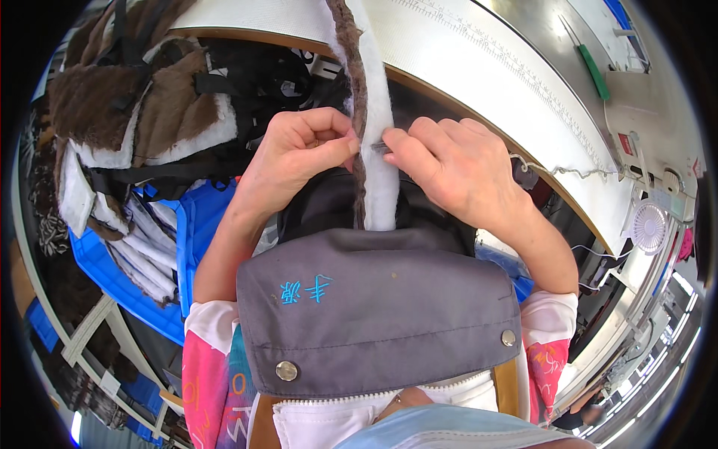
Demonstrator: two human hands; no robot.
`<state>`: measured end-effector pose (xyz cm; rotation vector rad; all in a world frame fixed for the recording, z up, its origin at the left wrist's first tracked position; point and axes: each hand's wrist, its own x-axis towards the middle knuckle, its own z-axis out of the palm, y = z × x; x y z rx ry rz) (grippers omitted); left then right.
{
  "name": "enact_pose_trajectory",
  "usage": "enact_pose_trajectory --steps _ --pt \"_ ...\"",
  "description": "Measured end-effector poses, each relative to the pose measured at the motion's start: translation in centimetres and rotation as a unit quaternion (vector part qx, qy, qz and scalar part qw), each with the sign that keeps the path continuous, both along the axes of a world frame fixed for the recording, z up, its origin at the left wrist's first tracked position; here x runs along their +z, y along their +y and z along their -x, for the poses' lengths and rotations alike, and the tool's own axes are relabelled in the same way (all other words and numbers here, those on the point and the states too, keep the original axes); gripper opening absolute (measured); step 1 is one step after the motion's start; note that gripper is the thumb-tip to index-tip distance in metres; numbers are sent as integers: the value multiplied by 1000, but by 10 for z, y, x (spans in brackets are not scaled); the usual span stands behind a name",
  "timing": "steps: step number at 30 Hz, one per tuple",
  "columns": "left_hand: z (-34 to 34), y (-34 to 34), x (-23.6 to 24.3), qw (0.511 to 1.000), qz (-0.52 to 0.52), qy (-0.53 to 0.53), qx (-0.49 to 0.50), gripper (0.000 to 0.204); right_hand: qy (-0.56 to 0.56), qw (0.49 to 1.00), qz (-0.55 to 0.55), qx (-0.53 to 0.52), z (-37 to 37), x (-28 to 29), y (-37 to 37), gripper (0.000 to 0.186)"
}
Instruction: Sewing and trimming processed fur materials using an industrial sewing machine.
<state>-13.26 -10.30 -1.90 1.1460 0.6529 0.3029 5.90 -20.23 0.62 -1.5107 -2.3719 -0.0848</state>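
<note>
One fur strip point(378, 105) looked light and floppy: left grip point(298, 156) pinched its brown edge point(359, 93), likely the surest hold; right grip point(452, 161) clasped a small dark tool point(381, 147) opposite.

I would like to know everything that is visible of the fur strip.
The strip is long and narrow, with fluffy dark brown pile along its left and a matte white band along its right. It runs from the picture's upper edge, across the table, down to the grey flap. The left hand pinches its brown side; the right hand holds a thin dark tool at its white side.
</note>
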Motion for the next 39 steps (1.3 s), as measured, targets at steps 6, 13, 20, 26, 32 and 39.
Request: enact_pose_trajectory --steps 6,13,20,26,32,39 --pt "-2 -1 -3 1000 8 -5 -6 11 45 998 38 6 -3 -5 -1 18" --pt "-6 -2 -4 999 25 -36 4 10 122 992 14 -37 -6 -7 0 15" --pt "-5 1 0 999 -29 -2 -17 9 79 996 18 -27 -6 0 -2 23" --pt "-6 3 -1 999 -28 -11 -28 9 77 997 26 1 -9 -10 2 21" --pt "-9 -2 9 998 -65 16 -7 9 439 865 191 -149 2 -3 -2 39" --pt "-12 -8 15 974 -222 49 -15 7 499 786 317 -180 12 -5 1 11"
